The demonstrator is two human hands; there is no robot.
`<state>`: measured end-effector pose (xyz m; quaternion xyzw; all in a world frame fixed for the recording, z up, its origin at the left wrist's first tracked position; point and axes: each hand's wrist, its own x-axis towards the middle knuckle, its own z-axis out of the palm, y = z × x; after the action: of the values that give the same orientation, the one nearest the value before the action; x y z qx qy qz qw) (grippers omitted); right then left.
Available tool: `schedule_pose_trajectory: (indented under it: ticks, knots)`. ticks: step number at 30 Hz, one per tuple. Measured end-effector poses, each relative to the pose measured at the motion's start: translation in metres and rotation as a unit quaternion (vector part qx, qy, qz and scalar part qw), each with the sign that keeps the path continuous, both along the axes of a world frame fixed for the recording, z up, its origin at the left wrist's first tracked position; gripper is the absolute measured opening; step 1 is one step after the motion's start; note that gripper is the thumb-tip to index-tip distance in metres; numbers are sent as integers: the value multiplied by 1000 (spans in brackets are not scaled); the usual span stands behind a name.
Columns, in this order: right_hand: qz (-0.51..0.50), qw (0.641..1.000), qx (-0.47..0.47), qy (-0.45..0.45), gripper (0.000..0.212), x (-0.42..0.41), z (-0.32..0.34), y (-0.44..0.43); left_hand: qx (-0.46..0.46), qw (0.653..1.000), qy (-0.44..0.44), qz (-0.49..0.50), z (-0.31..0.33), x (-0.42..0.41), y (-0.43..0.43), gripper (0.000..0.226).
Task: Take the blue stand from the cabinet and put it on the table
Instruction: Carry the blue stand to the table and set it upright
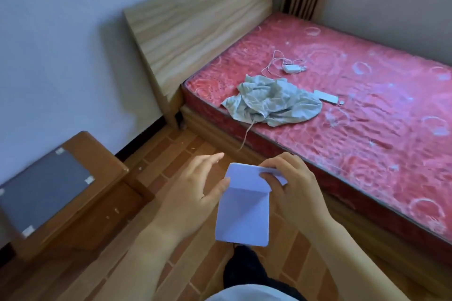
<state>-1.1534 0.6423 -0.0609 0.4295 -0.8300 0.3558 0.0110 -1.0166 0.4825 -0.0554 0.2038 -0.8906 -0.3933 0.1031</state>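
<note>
Here, I see the blue stand [242, 215] held above the brick-patterned floor [171, 168], its hinged flap partly hidden by my fingers. My right hand [293, 193] pinches that flap; my left hand [193, 188], fingers loosely spread, steadies the stand's left edge. A wooden cabinet [73, 193], cut off at left, stands well apart from the bed [367, 117].

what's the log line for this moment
stage: carrying | blue stand: held, in the air | right hand: gripping top flap | left hand: steadying left edge | table: not reached
</note>
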Motion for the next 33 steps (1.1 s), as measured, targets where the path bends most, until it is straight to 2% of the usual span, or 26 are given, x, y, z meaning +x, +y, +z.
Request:
schedule_pose_trajectory:
  ticks: [4,7,12,22,26,33]
  knots:
    - [32,999,-12,16,10,-59,5,-44,2,1000,-23,16,1,-47,-31,50]
    - [77,996,-9,34,10,-98,6,-84,18,997,-30,71,-1,-72,-59,52]
    - [157,987,-3,33,10,-123,5,-155,18,986,-56,156,-2,-67,-97,51]
    - [336,942,14,6,9,-63,0,-301,65,933,-37,352,-9,15,-166,65]
    - [365,931,11,2,10,-28,-4,-357,59,925,-49,373,-15,48,-212,52]
    - [363,931,32,-17,9,27,-20,-449,62,926,-97,359,-26,110,-306,52]
